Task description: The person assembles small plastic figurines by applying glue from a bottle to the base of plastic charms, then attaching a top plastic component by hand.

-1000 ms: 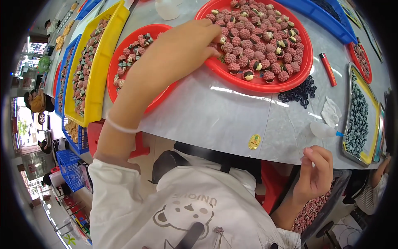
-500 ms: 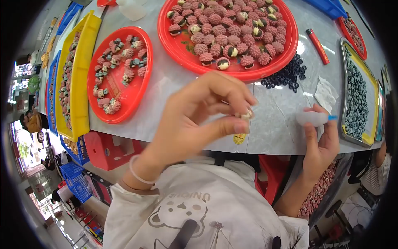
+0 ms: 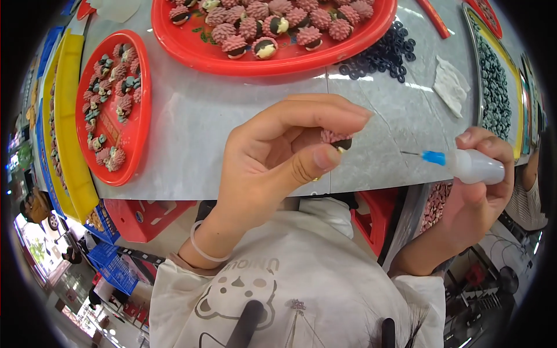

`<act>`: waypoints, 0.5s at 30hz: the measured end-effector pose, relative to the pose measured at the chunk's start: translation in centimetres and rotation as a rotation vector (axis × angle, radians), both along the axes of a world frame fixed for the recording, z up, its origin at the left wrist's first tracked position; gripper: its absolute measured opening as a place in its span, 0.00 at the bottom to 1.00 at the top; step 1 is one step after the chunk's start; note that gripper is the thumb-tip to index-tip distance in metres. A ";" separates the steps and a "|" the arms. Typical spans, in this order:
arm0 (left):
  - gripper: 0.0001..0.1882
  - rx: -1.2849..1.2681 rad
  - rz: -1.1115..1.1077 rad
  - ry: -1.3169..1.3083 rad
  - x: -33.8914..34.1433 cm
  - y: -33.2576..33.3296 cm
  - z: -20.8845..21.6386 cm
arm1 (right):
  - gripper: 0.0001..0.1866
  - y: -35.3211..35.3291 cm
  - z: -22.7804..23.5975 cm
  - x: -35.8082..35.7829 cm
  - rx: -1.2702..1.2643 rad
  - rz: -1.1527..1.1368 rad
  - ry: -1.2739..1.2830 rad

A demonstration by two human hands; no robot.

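Observation:
Between the thumb and fingertips of my left hand (image 3: 258, 153) is a small pink ridged piece (image 3: 332, 137), with a dark and cream underside partly hidden by the thumb. It is held above the grey table. On the right, my right hand (image 3: 473, 211) is closed round a translucent squeeze bottle (image 3: 480, 167). Its blue needle tip (image 3: 433, 157) points left toward the pink piece, with a gap between them. Beyond my left hand, a large red tray (image 3: 272, 66) carries many similar pink pieces.
A smaller red tray (image 3: 142, 145) with pink and grey-blue pieces lies at left, beside a yellow bin (image 3: 78, 174). Dark rings (image 3: 380, 53), a crumpled tissue (image 3: 451, 84) and a red stick-shaped item (image 3: 434, 18) lie on the table. A metal-rimmed tray (image 3: 493, 98) holds dark green pieces.
The bottle has been turned round: its blue tip pointed right and now points left. The piece in my left hand has been tilted, showing its pink side. The trays have shifted up and left in view.

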State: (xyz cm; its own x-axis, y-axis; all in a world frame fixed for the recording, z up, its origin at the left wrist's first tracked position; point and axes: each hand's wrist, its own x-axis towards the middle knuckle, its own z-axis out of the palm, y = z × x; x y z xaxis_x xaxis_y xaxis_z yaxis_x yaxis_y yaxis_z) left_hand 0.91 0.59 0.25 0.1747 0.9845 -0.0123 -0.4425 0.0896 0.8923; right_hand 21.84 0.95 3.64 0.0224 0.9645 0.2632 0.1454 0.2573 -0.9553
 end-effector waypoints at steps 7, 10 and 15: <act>0.19 -0.060 -0.037 -0.108 0.0 -0.5 -0.3 | 0.24 0.1 0.5 -0.2 -0.007 0.126 -0.047; 0.20 -0.079 -0.031 -0.087 0.0 -0.5 -0.2 | 0.24 0.2 0.7 -0.7 -0.009 0.115 -0.123; 0.21 -0.098 -0.029 -0.074 -0.1 -0.5 -0.2 | 0.24 0.2 3.5 -0.3 0.215 0.287 -0.526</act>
State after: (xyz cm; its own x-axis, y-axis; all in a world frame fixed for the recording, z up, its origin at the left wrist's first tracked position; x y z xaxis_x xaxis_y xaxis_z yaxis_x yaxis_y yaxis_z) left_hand 0.77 0.06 0.06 0.2069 0.9738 -0.0945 -0.5025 0.1886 0.8437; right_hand 21.51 1.13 7.13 -0.4147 0.8369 0.3572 0.4780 0.5344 -0.6971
